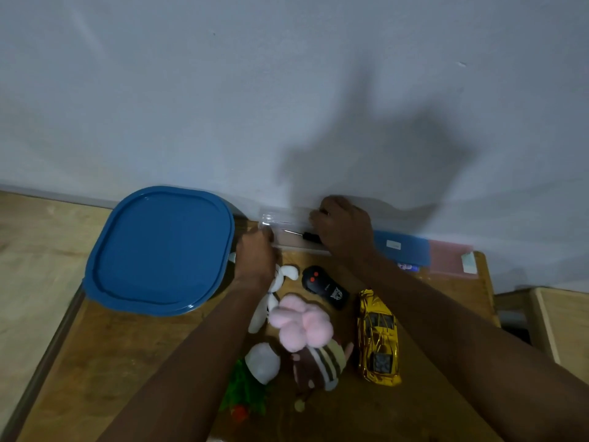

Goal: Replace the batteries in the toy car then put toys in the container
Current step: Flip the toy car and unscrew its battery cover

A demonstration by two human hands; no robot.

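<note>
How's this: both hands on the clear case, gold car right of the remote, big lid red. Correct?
One slip: the lid is blue, not red, per the head view. The rest holds: left hand and right hand on the clear case, car right of the remote.

One worktop (pixel 127 362), and on it one container (pixel 159 250) with a blue lid. Just right of the container, two hands: left hand (pixel 255 253), right hand (pixel 344 228). One clear case (pixel 282 226) there too. Further right of the container are two flat boxes: one blue box (pixel 403 248), one pink box (pixel 447 260). Toys next, all to the container's right: one gold toy car (pixel 379 338) and one black remote (pixel 325 287). Then the soft toys: white rabbit (pixel 272 296), pink fluffy toy (pixel 301 323), brown striped toy (pixel 318 363). That's three. A white-and-green plush piece (pixel 261 362) makes four, though it's blurred and may be two.
</note>
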